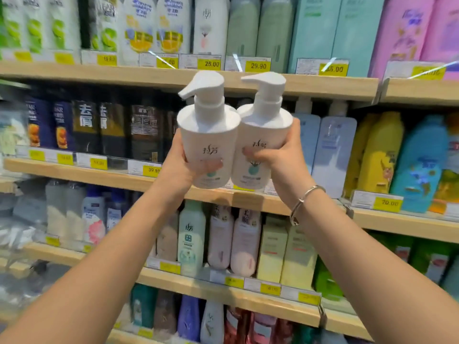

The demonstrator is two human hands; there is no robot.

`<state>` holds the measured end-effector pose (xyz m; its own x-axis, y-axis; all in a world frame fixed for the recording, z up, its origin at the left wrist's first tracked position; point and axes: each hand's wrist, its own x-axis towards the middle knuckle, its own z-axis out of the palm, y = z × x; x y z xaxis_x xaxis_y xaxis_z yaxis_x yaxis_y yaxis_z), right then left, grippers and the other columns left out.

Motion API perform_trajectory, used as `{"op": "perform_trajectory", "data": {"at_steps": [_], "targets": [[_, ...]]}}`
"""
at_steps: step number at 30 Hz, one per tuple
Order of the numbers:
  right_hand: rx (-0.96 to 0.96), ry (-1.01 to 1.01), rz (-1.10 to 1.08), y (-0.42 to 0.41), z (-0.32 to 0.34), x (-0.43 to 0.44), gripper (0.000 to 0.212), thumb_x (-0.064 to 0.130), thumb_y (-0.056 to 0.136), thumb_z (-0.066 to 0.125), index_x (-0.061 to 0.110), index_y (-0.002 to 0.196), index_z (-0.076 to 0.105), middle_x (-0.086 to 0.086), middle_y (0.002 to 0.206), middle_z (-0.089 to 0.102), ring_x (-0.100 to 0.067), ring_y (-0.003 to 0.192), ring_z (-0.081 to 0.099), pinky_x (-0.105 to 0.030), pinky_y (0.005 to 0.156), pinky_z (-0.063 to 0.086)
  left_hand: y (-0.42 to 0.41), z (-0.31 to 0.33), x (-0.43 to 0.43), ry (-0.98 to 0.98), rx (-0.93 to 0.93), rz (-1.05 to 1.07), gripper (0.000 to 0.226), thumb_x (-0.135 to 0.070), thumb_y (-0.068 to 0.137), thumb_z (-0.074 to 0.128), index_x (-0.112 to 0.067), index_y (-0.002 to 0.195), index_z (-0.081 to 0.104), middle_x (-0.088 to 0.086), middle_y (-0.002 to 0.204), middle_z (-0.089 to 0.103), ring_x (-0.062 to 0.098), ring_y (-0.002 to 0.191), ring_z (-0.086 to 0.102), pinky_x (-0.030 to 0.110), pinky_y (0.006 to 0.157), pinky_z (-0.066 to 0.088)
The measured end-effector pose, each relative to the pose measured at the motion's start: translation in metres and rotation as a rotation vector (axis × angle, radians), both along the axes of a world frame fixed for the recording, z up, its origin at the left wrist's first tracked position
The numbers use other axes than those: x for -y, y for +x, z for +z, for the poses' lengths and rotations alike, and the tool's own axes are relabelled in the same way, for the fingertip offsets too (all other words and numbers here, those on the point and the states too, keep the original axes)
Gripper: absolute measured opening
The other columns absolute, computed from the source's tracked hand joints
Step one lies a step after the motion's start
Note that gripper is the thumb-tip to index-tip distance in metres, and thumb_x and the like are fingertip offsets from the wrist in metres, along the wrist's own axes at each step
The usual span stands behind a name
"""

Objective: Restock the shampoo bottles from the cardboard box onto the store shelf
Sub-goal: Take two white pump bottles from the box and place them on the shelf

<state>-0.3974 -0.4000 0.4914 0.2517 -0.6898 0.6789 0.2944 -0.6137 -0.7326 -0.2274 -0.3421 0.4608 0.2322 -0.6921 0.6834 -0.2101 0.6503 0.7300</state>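
In front of the second shelf (99, 170) from the top, I see two white pump shampoo bottles held up side by side, their bodies touching and both pump spouts pointing left. The left grip (183, 165) wraps the left bottle (208, 135) low on its body, thumb across the label. The right grip (278, 157) holds the right bottle (263, 130) the same way, with a silver bracelet (301, 202) on that wrist. Both bottles are in the air, roughly upright, and their pump heads overlap the front edge of the top shelf (323, 85).

The second shelf carries dark bottles (144, 125) to the left of the held pair and pale blue bottles (332, 145) to the right, then yellow and blue ones farther right. The top shelf holds a white bottle (211, 26) beside green bottles (258, 28). Yellow price tags (210, 63) line the shelf edges. On the shelf below stand a mint-and-white bottle (191, 239) and pale pink bottles (233, 239).
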Motion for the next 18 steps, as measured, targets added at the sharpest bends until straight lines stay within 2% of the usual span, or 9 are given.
{"op": "perform_trajectory", "data": {"at_steps": [3,5,7,10,13,15,17,18], "targets": [[0.004,-0.059,0.025,0.017,0.011,0.011,0.066,-0.011,0.062,0.074,0.031,0.100,0.040,0.003,0.101,0.057,-0.010,0.088,0.058,-0.025,0.066,0.054,0.022,0.010,0.006,-0.019,0.036,0.014,0.088,-0.020,0.056,0.079,-0.019,0.135,0.040,0.010,0.122,0.061,0.027,0.111,0.060,0.038,0.084,0.054],[-0.011,-0.113,0.012,0.027,0.015,0.018,0.065,-0.012,0.065,0.074,0.032,0.099,0.039,0.006,0.102,0.054,-0.005,0.090,0.056,-0.015,0.067,0.053,0.039,0.016,0.011,-0.026,0.052,0.033,0.088,-0.019,0.055,0.079,-0.019,0.135,0.041,0.011,0.123,0.061,0.028,0.113,0.059,0.040,0.087,0.053],[-0.018,-0.161,-0.011,0.041,0.016,0.027,0.066,-0.012,0.065,0.074,0.032,0.099,0.039,0.010,0.102,0.052,-0.001,0.093,0.054,-0.013,0.073,0.052,0.058,0.022,0.018,-0.019,0.054,0.057,0.086,-0.017,0.054,0.080,-0.018,0.132,0.044,0.009,0.119,0.063,0.025,0.111,0.060,0.036,0.084,0.053],[-0.029,-0.160,-0.046,0.063,0.015,0.043,0.066,-0.011,0.064,0.075,0.025,0.106,0.039,0.012,0.100,0.052,-0.004,0.094,0.053,-0.016,0.077,0.052,0.083,0.025,0.031,-0.007,0.002,0.110,0.076,-0.011,0.056,0.079,-0.020,0.125,0.049,0.000,0.109,0.066,0.019,0.105,0.062,0.031,0.081,0.052],[-0.072,-0.139,-0.112,0.092,0.014,0.059,0.064,-0.003,0.063,0.079,0.031,0.102,0.042,0.013,0.098,0.056,-0.014,0.100,0.056,-0.029,0.082,0.053,0.109,0.027,0.048,0.018,0.035,0.156,0.065,-0.008,0.061,0.080,-0.027,0.117,0.052,-0.002,0.109,0.066,0.018,0.107,0.061,0.037,0.088,0.052],[-0.085,-0.114,-0.188,0.109,0.012,0.067,0.060,0.004,0.062,0.080,0.031,0.101,0.044,0.013,0.095,0.059,-0.016,0.096,0.059,-0.036,0.080,0.055,0.120,0.029,0.060,0.028,0.075,0.193,0.058,-0.005,0.067,0.080,-0.031,0.112,0.052,-0.005,0.109,0.065,0.014,0.107,0.060,0.034,0.084,0.052],[-0.079,-0.092,-0.259,0.121,0.008,0.073,0.057,0.009,0.063,0.081,0.026,0.102,0.043,0.012,0.090,0.060,-0.017,0.091,0.061,-0.036,0.076,0.056,0.124,0.028,0.071,0.033,0.069,0.230,0.058,-0.006,0.068,0.080,-0.028,0.113,0.051,-0.006,0.108,0.065,0.014,0.106,0.060,0.030,0.079,0.052],[-0.088,-0.086,-0.298,0.126,0.006,0.075,0.056,0.012,0.063,0.081,0.024,0.101,0.042,0.011,0.089,0.060,-0.018,0.090,0.062,-0.037,0.076,0.056,0.126,0.026,0.077,0.036,0.047,0.243,0.060,-0.008,0.066,0.081,-0.027,0.114,0.050,-0.005,0.109,0.065,0.015,0.106,0.060,0.032,0.080,0.053]]}}
